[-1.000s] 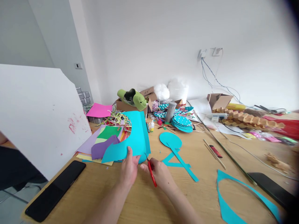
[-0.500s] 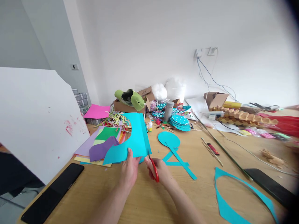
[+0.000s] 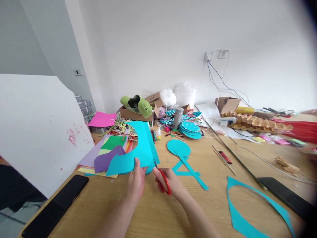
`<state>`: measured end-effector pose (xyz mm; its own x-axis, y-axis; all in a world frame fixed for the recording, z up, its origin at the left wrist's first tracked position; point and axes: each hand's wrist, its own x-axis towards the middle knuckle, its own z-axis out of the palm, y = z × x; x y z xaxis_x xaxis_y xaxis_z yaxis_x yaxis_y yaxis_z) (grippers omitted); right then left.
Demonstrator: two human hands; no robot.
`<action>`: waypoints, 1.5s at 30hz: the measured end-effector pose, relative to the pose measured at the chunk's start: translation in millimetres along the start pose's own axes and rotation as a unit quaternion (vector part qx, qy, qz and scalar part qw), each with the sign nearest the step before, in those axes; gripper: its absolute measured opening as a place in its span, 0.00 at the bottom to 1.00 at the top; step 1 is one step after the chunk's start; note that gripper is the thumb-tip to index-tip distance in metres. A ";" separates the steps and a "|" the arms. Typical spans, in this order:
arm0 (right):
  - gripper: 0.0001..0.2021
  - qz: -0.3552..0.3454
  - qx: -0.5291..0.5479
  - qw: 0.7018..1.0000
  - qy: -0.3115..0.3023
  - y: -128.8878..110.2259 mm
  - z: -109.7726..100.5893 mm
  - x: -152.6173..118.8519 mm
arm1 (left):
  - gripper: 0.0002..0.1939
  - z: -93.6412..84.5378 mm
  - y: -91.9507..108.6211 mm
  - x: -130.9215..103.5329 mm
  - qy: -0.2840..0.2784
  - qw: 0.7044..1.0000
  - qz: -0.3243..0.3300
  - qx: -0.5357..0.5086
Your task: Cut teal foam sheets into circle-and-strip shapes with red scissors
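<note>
My left hand (image 3: 136, 180) grips the lower edge of a turquoise paper sheet (image 3: 143, 150), thumb on top, with a curved piece cut out of its left side. My right hand (image 3: 170, 181) is closed around the red handles of a pair of scissors (image 3: 166, 185). The dark blades point up and left into the paper, where a narrow strip (image 3: 154, 150) along the right edge stands partly apart from the sheet. On the table to the right lie a turquoise paper circle (image 3: 178, 147) and several cut strips (image 3: 194, 175).
Coloured papers (image 3: 109, 158) lie at the left, beside a black phone (image 3: 56, 205). A turquoise offcut (image 3: 235, 211) with a round opening lies at the front right. Farther back are a grey bottle (image 3: 177, 119), polka-dotted circles (image 3: 190, 129), a glue bottle (image 3: 158, 134), and egg cartons (image 3: 260, 124).
The scissors have moved slightly left and farther into the paper's lower edge. The gap between the strip and the sheet is wider, and the sheet is a little lower.
</note>
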<state>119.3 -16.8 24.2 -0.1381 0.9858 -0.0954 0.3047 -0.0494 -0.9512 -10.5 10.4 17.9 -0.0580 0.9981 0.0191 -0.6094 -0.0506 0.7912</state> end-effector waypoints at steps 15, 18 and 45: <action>0.29 0.007 0.026 0.998 0.063 13.4 3.3 9.9 | 0.30 9.6 -1.1 -9.6 -0.067 0.992 -0.067 -0.089; 0.29 0.003 0.029 0.997 0.071 14.6 3.0 10.5 | 0.33 10.3 -0.7 -9.1 -0.058 0.991 -0.075 -0.099; 0.26 -0.073 -0.042 0.978 0.190 11.1 -12.5 8.3 | 0.31 -18.2 50.9 -13.8 -0.304 0.840 -0.234 0.384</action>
<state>133.2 -7.1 16.5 0.1704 0.9705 0.1704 0.3864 0.0933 -0.9176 -55.2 -6.6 46.8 0.6031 0.7467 -0.2805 0.2512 0.1559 0.9553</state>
